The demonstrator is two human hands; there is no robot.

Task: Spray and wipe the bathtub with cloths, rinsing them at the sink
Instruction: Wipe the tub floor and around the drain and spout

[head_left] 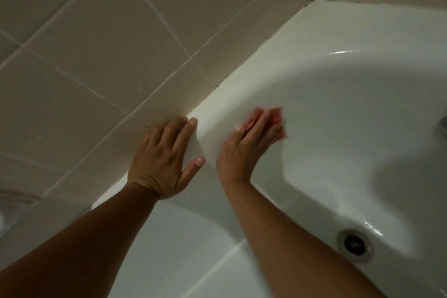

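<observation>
Head view, cloth (276, 115) beneath right hand (244, 150), fingers (259, 123) straight, left hand (161, 159) flat on bathtub (314, 84)

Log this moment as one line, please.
step: wiping tub | left hand: flat on rim, by tiles | right hand: presses red cloth on inner wall | drain: no plug

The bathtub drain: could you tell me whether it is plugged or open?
Open: the drain shows its dark grate, with no plug in it.

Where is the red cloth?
In the head view, centre-right: the red cloth is pressed under the right hand against the bathtub wall, just right of the left hand resting on the rim.
</observation>
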